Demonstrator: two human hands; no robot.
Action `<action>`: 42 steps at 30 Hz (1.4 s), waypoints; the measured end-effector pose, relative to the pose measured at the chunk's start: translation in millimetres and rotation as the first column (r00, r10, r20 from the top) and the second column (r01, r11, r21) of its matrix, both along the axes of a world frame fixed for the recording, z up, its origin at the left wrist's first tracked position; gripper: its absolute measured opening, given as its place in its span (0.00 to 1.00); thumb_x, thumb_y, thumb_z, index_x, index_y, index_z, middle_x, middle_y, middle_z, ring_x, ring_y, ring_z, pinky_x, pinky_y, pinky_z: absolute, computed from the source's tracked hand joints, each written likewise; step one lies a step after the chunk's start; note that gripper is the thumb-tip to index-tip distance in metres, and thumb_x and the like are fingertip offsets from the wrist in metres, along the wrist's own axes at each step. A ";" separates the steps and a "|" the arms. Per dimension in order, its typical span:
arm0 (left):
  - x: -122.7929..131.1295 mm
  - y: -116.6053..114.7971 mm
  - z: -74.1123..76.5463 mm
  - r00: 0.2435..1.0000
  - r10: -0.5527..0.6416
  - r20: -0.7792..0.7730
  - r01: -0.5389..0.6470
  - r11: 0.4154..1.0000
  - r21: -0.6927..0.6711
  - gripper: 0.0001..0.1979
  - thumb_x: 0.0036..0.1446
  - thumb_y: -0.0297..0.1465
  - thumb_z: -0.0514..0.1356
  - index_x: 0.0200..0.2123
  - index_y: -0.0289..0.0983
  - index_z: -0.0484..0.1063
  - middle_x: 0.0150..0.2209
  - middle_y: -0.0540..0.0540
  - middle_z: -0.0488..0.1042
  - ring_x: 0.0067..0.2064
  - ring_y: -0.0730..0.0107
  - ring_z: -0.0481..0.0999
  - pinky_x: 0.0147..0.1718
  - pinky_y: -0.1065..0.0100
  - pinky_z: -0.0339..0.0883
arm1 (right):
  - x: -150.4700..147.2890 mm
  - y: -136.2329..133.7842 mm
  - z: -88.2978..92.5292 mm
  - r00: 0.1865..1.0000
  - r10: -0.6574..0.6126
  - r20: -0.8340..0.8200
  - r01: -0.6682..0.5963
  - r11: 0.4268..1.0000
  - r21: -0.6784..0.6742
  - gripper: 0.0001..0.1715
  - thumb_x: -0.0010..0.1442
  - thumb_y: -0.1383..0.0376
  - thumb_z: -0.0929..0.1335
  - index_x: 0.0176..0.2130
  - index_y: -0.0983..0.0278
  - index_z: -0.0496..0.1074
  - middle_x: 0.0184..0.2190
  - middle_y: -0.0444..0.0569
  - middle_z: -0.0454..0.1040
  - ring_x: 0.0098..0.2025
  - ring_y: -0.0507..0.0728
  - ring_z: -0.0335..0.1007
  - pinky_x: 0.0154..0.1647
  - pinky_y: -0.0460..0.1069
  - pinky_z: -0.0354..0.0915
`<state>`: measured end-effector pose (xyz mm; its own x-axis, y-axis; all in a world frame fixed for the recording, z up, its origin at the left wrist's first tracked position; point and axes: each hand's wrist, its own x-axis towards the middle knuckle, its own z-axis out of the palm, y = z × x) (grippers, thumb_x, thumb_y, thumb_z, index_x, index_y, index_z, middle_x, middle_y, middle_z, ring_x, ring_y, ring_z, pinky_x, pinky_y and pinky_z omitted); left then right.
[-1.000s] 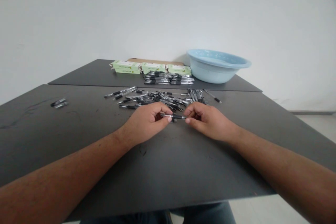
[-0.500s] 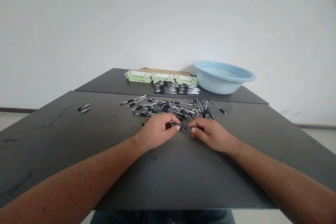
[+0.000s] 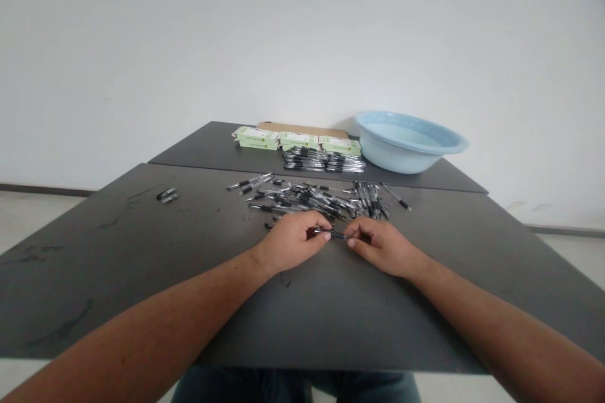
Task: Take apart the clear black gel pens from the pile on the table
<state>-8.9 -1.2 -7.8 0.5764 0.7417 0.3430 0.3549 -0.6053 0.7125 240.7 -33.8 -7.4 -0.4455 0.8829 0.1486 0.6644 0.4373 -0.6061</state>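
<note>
Pinched between thumb and fingers of both hands, one pen (image 3: 338, 235) lies crosswise: the left hand (image 3: 297, 241) grips one end, and the right hand (image 3: 382, 247) closes on the other. It is just on the near side of the heap (image 3: 321, 198), well back from the near edge of the table (image 3: 302, 334). Room for moving lies between the forearms toward that edge, and out to both sides. Beyond the heap, a seam crosses to a second table (image 3: 198, 145), whose far edge is near the wall (image 3: 302, 31).

Counted: two hands, one held pen, two short pieces (image 3: 167, 194) apart at left, two stacks (image 3: 302, 158) of pens side by side, three piles of boxes (image 3: 258, 138), one basin (image 3: 401, 154). Pens in the heap overlap too much to count.

The heap blocks the way straight ahead; behind it come the stacks, boxes and a brown board (image 3: 307, 128). The basin stands at the right, beside the boxes.
</note>
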 end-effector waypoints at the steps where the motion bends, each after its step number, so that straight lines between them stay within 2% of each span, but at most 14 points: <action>1: -0.2 0.4 -1.0 1.000 -0.001 0.001 0.001 1.000 -0.003 0.08 0.62 0.31 0.60 0.43 0.38 0.77 0.38 0.48 0.81 0.38 0.69 0.78 0.38 0.68 0.70 | 0.6 0.7 -0.7 1.000 0.012 0.007 -0.012 1.000 0.000 0.06 0.65 0.64 0.66 0.41 0.61 0.72 0.35 0.46 0.77 0.37 0.55 0.73 0.39 0.49 0.65; 4: -0.9 1.9 -3.8 1.000 -0.010 0.006 0.010 1.000 0.003 0.08 0.61 0.30 0.61 0.42 0.38 0.77 0.38 0.49 0.81 0.38 0.69 0.79 0.38 0.69 0.69 | 2.5 2.6 -3.1 0.999 0.042 0.014 -0.042 0.999 -0.010 0.07 0.66 0.64 0.65 0.39 0.61 0.73 0.34 0.46 0.77 0.37 0.54 0.72 0.40 0.49 0.64; 8: -1.7 3.1 -4.9 1.000 -0.020 0.004 0.020 1.000 0.008 0.07 0.61 0.30 0.61 0.42 0.38 0.78 0.38 0.49 0.80 0.38 0.70 0.79 0.39 0.69 0.69 | 3.7 3.0 -5.0 1.000 0.024 0.001 -0.024 1.000 -0.008 0.07 0.66 0.63 0.66 0.43 0.60 0.73 0.36 0.46 0.77 0.38 0.54 0.72 0.41 0.49 0.64; 12: -1.9 2.7 -4.3 1.000 -0.020 0.005 0.020 1.000 0.022 0.07 0.62 0.30 0.61 0.42 0.37 0.78 0.37 0.50 0.80 0.37 0.71 0.79 0.38 0.71 0.68 | 3.6 2.9 -5.5 0.998 0.055 0.010 -0.054 0.998 -0.016 0.06 0.66 0.63 0.65 0.39 0.60 0.73 0.35 0.46 0.76 0.38 0.55 0.72 0.41 0.49 0.64; 16: -1.7 2.2 -4.0 1.000 -0.019 -0.004 0.020 0.999 0.036 0.07 0.61 0.29 0.61 0.42 0.38 0.78 0.38 0.50 0.80 0.38 0.71 0.79 0.38 0.71 0.68 | 3.0 2.7 -5.2 0.999 0.042 -0.002 -0.042 0.998 -0.041 0.06 0.66 0.64 0.66 0.43 0.60 0.73 0.35 0.46 0.77 0.37 0.54 0.72 0.40 0.49 0.64; 27: -2.2 2.2 -5.3 1.000 -0.023 -0.015 0.024 0.999 0.042 0.06 0.61 0.29 0.61 0.40 0.38 0.78 0.37 0.50 0.80 0.38 0.71 0.78 0.39 0.70 0.68 | 1.0 1.3 -4.6 0.998 0.056 0.006 -0.056 0.996 -0.064 0.06 0.65 0.64 0.66 0.42 0.60 0.73 0.36 0.46 0.77 0.38 0.55 0.73 0.40 0.49 0.64; 29: -2.7 2.1 -7.1 1.000 -0.021 -0.001 0.021 1.000 0.009 0.08 0.62 0.31 0.61 0.43 0.38 0.77 0.38 0.50 0.80 0.39 0.71 0.79 0.40 0.70 0.68 | 2.4 1.0 -5.3 0.997 0.073 0.036 -0.071 0.996 -0.057 0.05 0.65 0.64 0.65 0.41 0.60 0.72 0.34 0.45 0.76 0.37 0.54 0.72 0.40 0.49 0.64; 32: -3.5 2.9 -10.2 0.997 0.042 0.062 -0.038 0.998 -0.058 0.16 0.63 0.35 0.61 0.53 0.38 0.71 0.38 0.49 0.80 0.37 0.70 0.78 0.39 0.68 0.69 | 9.9 4.4 -3.1 0.996 0.032 0.088 -0.030 0.999 -0.015 0.06 0.66 0.63 0.65 0.41 0.60 0.72 0.34 0.45 0.77 0.36 0.54 0.72 0.38 0.49 0.64; 35: -4.1 4.4 -12.1 0.987 0.122 0.104 -0.113 0.989 -0.091 0.19 0.64 0.38 0.60 0.55 0.37 0.68 0.35 0.49 0.79 0.35 0.70 0.77 0.38 0.67 0.69 | 20.2 22.3 6.4 0.983 -0.108 0.148 0.089 0.988 0.130 0.09 0.67 0.62 0.64 0.43 0.60 0.72 0.37 0.46 0.78 0.38 0.55 0.74 0.41 0.49 0.65; 37: -4.3 5.1 -12.5 0.986 0.134 0.102 -0.125 0.989 -0.085 0.17 0.65 0.38 0.59 0.54 0.37 0.69 0.34 0.50 0.78 0.34 0.70 0.76 0.38 0.67 0.68 | 23.8 46.7 16.4 0.960 -0.208 0.186 0.153 0.951 0.270 0.10 0.66 0.62 0.64 0.44 0.61 0.74 0.39 0.49 0.78 0.41 0.57 0.74 0.43 0.50 0.66; 40: -4.4 5.2 -12.6 0.991 0.104 0.088 -0.100 0.994 -0.052 0.15 0.65 0.37 0.59 0.52 0.37 0.70 0.33 0.50 0.78 0.33 0.71 0.76 0.37 0.67 0.67 | 18.3 100.2 30.9 0.897 -0.319 0.307 0.176 0.893 0.413 0.12 0.65 0.62 0.65 0.44 0.63 0.76 0.41 0.52 0.78 0.45 0.59 0.73 0.48 0.50 0.66; 42: -4.5 4.6 -12.6 0.993 0.083 0.081 -0.081 0.996 -0.036 0.14 0.65 0.37 0.59 0.51 0.37 0.71 0.33 0.50 0.78 0.33 0.71 0.76 0.36 0.68 0.67 | 7.2 141.3 36.1 0.875 -0.350 0.334 0.187 0.881 0.434 0.14 0.65 0.64 0.64 0.45 0.65 0.77 0.43 0.55 0.78 0.49 0.60 0.72 0.53 0.51 0.65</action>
<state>-13.4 3.4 -20.4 0.4839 0.7968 0.3619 0.3414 -0.5527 0.7603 247.9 107.5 28.8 -0.2914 0.8869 0.3585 0.9336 0.3454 -0.0958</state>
